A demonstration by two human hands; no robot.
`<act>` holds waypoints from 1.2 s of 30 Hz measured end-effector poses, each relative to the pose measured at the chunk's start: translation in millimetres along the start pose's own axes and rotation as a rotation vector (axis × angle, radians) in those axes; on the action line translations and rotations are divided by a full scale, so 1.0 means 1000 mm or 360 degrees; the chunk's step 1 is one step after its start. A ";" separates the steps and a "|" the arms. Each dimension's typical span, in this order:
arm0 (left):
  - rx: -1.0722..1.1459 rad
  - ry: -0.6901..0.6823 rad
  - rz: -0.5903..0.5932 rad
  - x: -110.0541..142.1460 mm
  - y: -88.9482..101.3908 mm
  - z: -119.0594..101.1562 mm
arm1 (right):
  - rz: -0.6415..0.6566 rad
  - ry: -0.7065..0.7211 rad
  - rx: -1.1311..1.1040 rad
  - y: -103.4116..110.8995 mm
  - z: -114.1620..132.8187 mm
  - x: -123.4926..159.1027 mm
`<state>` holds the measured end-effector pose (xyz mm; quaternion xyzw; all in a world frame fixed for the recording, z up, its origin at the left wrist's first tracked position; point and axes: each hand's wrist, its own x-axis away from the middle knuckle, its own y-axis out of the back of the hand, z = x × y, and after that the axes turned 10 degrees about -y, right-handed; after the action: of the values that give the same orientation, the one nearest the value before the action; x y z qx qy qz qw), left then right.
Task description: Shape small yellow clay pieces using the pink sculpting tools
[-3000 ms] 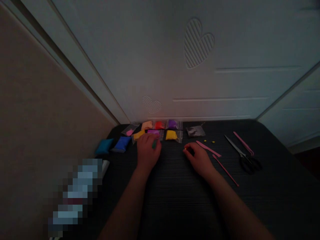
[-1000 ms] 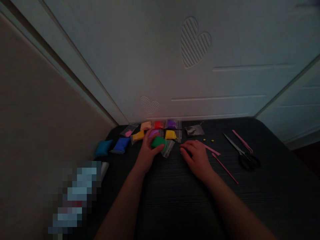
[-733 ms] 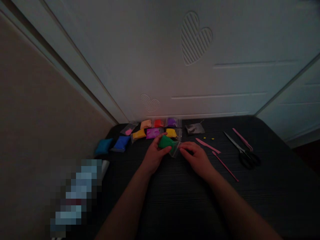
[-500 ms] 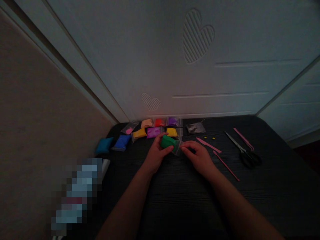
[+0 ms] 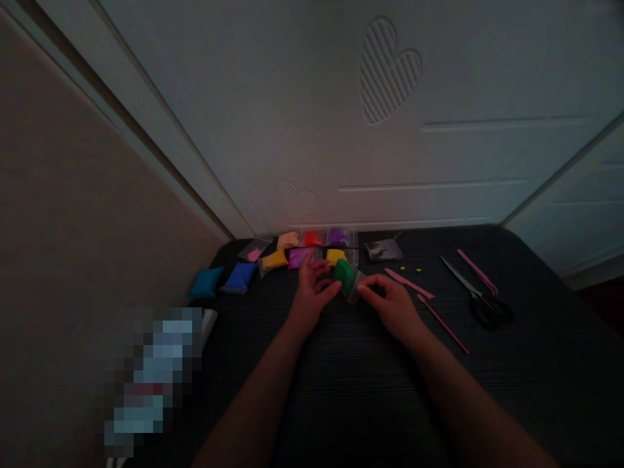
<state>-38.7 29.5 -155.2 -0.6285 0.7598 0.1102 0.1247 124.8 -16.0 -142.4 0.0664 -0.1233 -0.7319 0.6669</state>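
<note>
A small clear zip bag of green modelling clay (image 5: 346,275) is held above the dark table. My right hand (image 5: 391,303) pinches the bag's clear top edge between thumb and fingers. Just left of the bag, my left hand (image 5: 313,290) has its fingers apart, with the thumb tip close to the green clay; whether it touches I cannot tell. Behind the hands lie a yellow packet (image 5: 336,258) and a magenta packet (image 5: 302,258), the latter partly covered by the left fingers.
Orange (image 5: 273,262), blue (image 5: 240,278) and teal (image 5: 206,283) packets lie to the left, other packets behind. To the right are a pink plastic knife (image 5: 408,283), a pink stick (image 5: 442,323), black-handled scissors (image 5: 475,294), pink tweezers (image 5: 478,272) and a grey bag (image 5: 384,249). A white panelled door (image 5: 312,130) stands behind the table.
My left hand has loosened from the green bag and spread its fingers. The bag has turned more upright and shifted slightly right, still pinched by my right hand.
</note>
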 end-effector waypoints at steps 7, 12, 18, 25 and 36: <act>-0.0749 -0.0425 0.0391 0.008 -0.005 -0.017 | -0.0080 -0.0043 -0.0151 0.002 -0.004 -0.003; -0.0755 -0.0381 0.0482 0.011 -0.014 -0.018 | -0.0065 -0.0034 -0.0152 0.000 -0.005 -0.004; -0.0965 -0.0531 0.0482 0.012 -0.014 -0.012 | -0.0087 -0.0021 -0.0029 -0.002 -0.002 -0.002; -0.1318 -0.0726 0.0504 0.015 -0.013 -0.007 | -0.0090 0.0101 0.0124 -0.004 0.002 0.001; -0.1269 -0.0664 0.0729 0.012 -0.017 -0.025 | -0.0167 0.0379 0.0336 -0.004 0.008 0.007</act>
<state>-25.6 7.7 -136.0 -0.4089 0.7360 0.5396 -0.0033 117.9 -22.3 -135.2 0.2288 -0.1159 -0.7356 0.6270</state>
